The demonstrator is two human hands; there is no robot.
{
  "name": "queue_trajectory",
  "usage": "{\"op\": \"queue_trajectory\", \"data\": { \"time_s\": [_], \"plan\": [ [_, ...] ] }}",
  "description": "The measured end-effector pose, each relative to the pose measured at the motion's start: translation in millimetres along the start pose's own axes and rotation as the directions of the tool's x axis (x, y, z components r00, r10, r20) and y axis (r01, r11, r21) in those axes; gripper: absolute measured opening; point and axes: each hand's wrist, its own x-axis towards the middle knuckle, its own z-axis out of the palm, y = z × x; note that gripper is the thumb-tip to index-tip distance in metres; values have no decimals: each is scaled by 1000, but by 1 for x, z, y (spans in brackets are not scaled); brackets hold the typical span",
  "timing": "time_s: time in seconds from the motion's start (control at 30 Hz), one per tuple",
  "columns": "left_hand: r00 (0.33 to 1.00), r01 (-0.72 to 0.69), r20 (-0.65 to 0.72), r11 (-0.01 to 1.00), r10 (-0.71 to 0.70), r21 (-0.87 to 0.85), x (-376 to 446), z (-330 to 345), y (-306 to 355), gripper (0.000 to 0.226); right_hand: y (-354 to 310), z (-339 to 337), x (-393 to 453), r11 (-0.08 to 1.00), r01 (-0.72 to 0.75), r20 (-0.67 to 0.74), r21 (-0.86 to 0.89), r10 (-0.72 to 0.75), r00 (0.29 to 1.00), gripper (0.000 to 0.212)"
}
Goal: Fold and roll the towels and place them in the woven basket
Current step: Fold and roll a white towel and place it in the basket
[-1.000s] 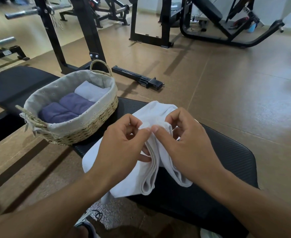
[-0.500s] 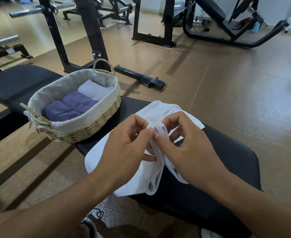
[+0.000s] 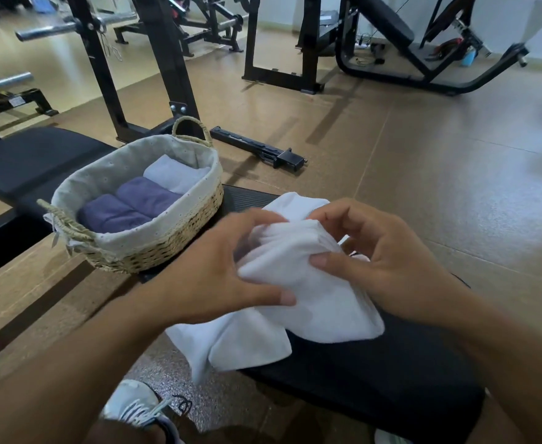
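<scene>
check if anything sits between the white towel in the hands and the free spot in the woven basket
Nothing visible does. Both hands, left and right, hold the white towel just beside the oval woven basket, which is open on top. Inside, two rolled purple towels and a white one already fill most of it.

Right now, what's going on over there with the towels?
A person is working a white towel on a black padded bench, with both hands on it. The left hand holds the near side, thumb pressed on the cloth; the right hand curls round the bunched far end. Part of the towel hangs loose over the bench edge, so the roll is not finished. The woven basket stands to the left on the bench, already holding two purple rolled towels and one white rolled towel.
</scene>
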Motion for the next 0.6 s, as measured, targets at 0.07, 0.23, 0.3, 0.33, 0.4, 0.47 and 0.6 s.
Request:
{"op": "queue_trajectory", "data": {
  "time_s": [0.07,0.23,0.3,0.33,0.4,0.47,0.6],
  "plan": [
    [1000,18,25,995,-15,-99,1,9,-1,44,5,-5,3,999,19,32,50,-21,999,27],
    [996,58,80,980,-44,-189,2,19,0,42,22,-23,8,956,-190,416,-225,271,868,43],
    [993,84,98,988,-71,-131,3,18,-1,54,29,-30,6,920,-210,511,-330,361,780,42],
    [988,117,108,988,-107,-96,4,18,-2,58,31,-32,6,920,-212,515,-329,363,776,41],
    [969,205,163,974,-188,-96,5,17,-7,64,36,-35,7,930,-226,484,-290,347,803,39],
    [939,293,234,941,-250,-169,6,18,-12,70,41,-38,10,936,-256,457,-241,342,821,35],
    [856,473,350,850,-380,-233,12,20,-24,66,59,-40,13,925,-295,432,-241,374,820,30]
  ]
}}
